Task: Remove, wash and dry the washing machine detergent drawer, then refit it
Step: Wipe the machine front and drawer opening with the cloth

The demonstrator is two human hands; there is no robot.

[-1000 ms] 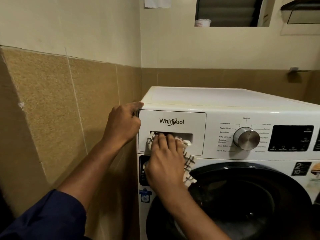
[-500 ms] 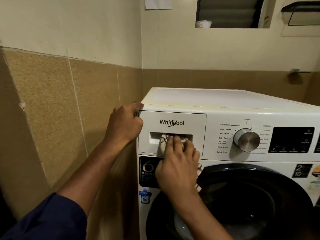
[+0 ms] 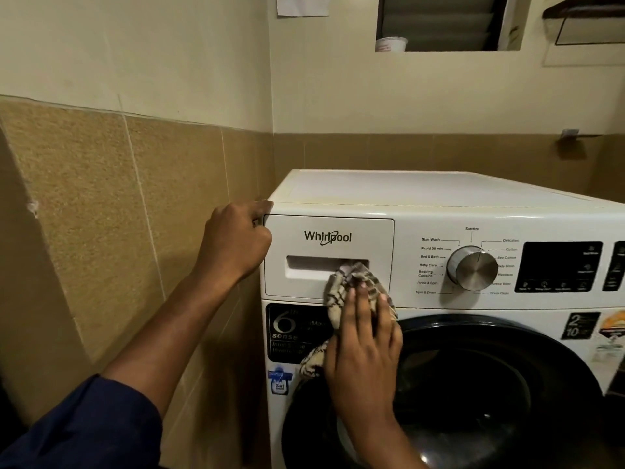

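Detergent drawer sits flush, long axis left-right; the right hand presses a cloth on its right end with straight fingers, while the left hand curls round the left corner of the washing machine.

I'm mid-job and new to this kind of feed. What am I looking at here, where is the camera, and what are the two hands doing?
There is no robot here: a person works bare-handed, and the single view comes from a camera on their head, looking forward and down. In front stands a white front-loading washing machine. Its detergent drawer is the panel at the upper left, and it sits closed. The right hand presses a checked cloth with straight fingers against the right end of the drawer's handle recess. The left hand, fingers curled, sits at the machine's top left corner; whether it grips anything is unclear. Right of the drawer is the programme dial; below is the dark round door.
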